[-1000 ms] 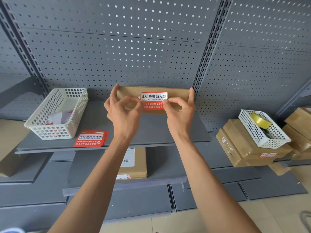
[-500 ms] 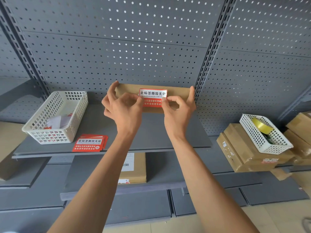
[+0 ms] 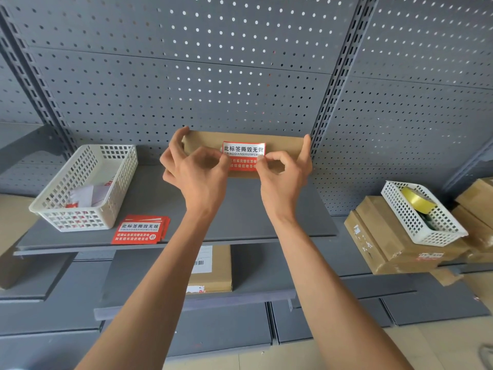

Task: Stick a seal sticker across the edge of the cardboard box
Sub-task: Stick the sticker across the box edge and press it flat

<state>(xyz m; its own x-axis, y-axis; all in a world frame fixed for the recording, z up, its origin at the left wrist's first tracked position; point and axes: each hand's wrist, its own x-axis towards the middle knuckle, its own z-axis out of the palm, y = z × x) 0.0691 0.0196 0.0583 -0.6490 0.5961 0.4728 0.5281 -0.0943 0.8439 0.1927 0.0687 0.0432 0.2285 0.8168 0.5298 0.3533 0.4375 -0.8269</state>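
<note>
A flat brown cardboard box [image 3: 282, 145] stands on its edge at the back of the grey shelf [image 3: 149, 204], leaning toward the pegboard. A red and white seal sticker [image 3: 244, 153] lies across its front, centre. My left hand [image 3: 194, 174] pinches the sticker's left end with thumb and forefinger, while its other fingers reach over the box's left top corner. My right hand [image 3: 282, 177] pinches the sticker's right end, and one finger rests up along the box's right edge.
A white basket [image 3: 80, 212] with papers sits at the shelf's left, a stack of red stickers [image 3: 138, 231] beside it. Another flat box [image 3: 216, 268] lies on the lower shelf. At right, stacked boxes [image 3: 373, 236] carry a white basket [image 3: 437, 236] holding a yellow tape roll [image 3: 416, 200].
The sticker and both hands sit slightly higher on the box than a second ago. The view has tilted a little; the grip is unchanged.
</note>
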